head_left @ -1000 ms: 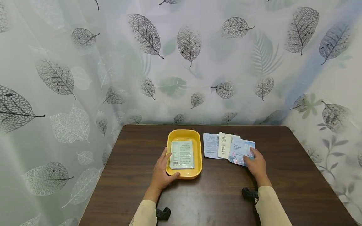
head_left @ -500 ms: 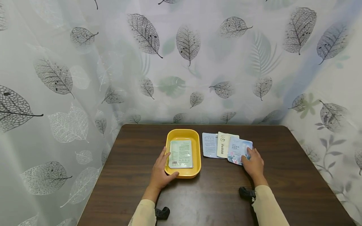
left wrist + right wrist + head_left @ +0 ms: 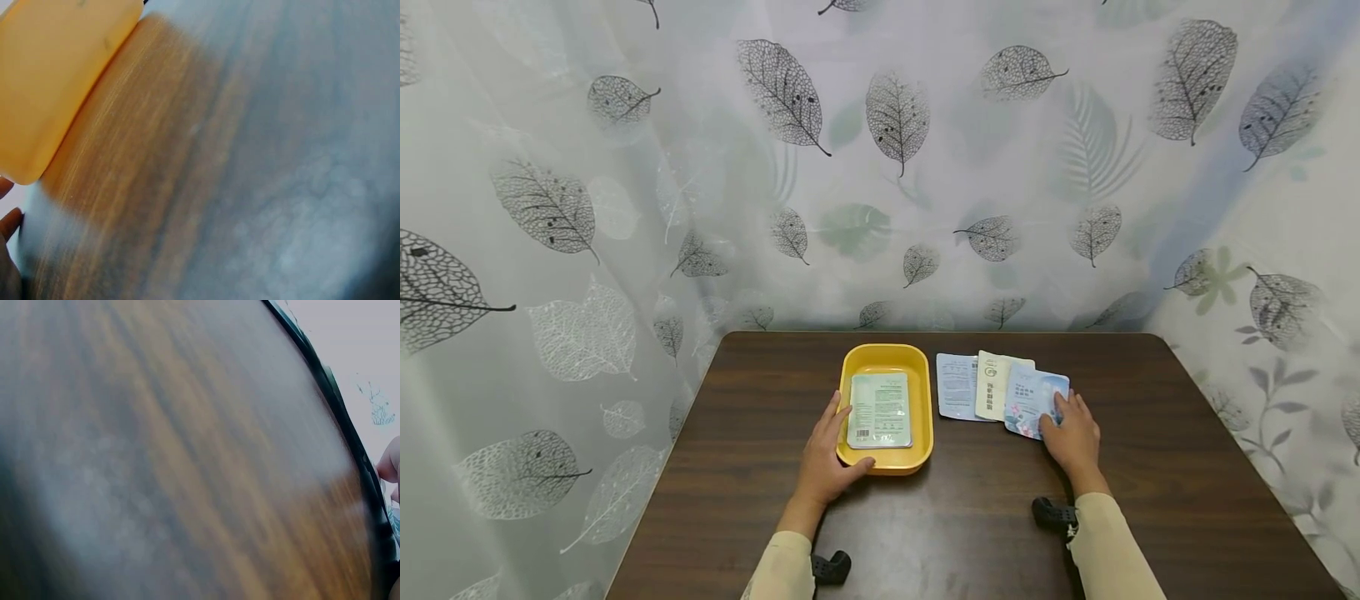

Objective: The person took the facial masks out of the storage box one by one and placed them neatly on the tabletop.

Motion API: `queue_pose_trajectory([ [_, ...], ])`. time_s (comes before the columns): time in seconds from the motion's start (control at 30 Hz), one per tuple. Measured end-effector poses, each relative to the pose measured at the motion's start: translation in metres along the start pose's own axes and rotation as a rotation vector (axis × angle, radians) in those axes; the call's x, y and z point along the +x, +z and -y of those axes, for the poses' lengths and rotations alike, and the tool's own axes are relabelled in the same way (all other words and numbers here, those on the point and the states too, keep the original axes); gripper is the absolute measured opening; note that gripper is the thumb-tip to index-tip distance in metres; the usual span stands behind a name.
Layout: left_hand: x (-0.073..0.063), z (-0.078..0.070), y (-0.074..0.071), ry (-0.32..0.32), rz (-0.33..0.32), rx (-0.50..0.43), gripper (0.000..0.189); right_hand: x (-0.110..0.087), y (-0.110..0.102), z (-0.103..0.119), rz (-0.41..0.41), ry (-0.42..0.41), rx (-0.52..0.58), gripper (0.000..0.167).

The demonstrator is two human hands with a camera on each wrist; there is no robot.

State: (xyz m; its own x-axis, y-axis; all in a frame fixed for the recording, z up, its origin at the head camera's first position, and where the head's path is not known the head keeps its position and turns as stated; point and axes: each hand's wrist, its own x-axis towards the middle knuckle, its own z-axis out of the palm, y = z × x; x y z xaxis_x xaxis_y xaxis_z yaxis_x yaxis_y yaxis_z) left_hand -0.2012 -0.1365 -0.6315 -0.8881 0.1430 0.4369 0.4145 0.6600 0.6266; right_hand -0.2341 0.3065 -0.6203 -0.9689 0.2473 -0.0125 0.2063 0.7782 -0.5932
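A yellow plastic tray [image 3: 922, 417] stands at the middle of the table, with a pale green sheet mask packet [image 3: 880, 410] lying in it. My left hand [image 3: 827, 467] rests at its near left corner, fingers along the left side, thumb near the front rim. To the right, several flat sheet mask packets lie overlapping: a light blue one [image 3: 957, 387], a cream one [image 3: 992, 387] and a blue flowered one [image 3: 1036, 398]. My right hand [image 3: 1075, 437] pinches the right edge of the blue flowered packet. Both wrist views show only fingers at their edges.
The dark wood table [image 3: 947, 533] carries everything. Behind and beside it hangs a leaf-print curtain [image 3: 850, 167]. A black wrist device [image 3: 831, 568] sits on the left wrist, another black device [image 3: 1054, 513] on the right.
The view has shifted slightly. My right hand and the blue flowered packet have moved a little to the left. The left hand stays at the tray.
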Motion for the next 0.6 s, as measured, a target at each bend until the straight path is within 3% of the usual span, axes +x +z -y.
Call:
queue_pose_trajectory([
  [0.43,0.0007,-0.001,-0.0013,0.022,-0.008,-0.003,0.09,-0.0027,-0.0004,0.0022,-0.039,0.011,0.057,0.068],
  [0.6,0.0008,0.0,-0.0008,0.029,-0.009,-0.007,0.091,-0.0031,-0.0015,0.0026,-0.078,0.03,0.13,0.067],
])
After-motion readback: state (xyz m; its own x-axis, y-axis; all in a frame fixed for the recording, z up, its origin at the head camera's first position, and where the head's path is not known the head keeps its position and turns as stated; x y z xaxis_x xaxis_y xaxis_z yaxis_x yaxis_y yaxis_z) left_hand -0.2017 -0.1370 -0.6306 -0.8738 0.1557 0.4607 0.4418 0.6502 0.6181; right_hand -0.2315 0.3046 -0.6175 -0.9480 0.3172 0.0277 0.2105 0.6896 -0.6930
